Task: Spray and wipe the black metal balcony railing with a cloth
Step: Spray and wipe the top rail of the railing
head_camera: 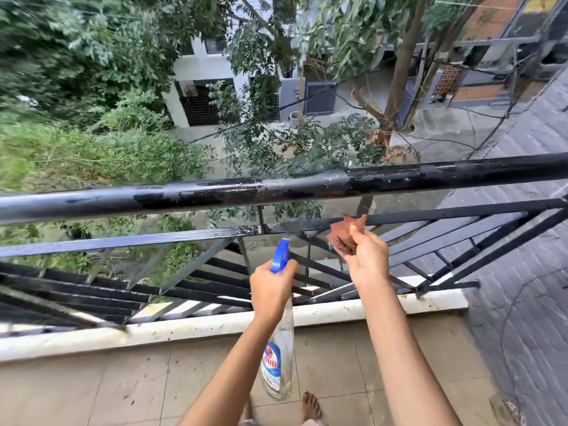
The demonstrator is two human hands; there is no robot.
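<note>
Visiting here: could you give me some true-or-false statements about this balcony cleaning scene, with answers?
The left hand grips a spray bottle with a blue nozzle. True.
The right hand holds a white sponge. False: it pinches a reddish-brown cloth.
The cloth is pressed on the top rail. False: it is held below that rail.
The top rail shows wet patches. True.
The person wears shoes. False: a bare foot shows.
</note>
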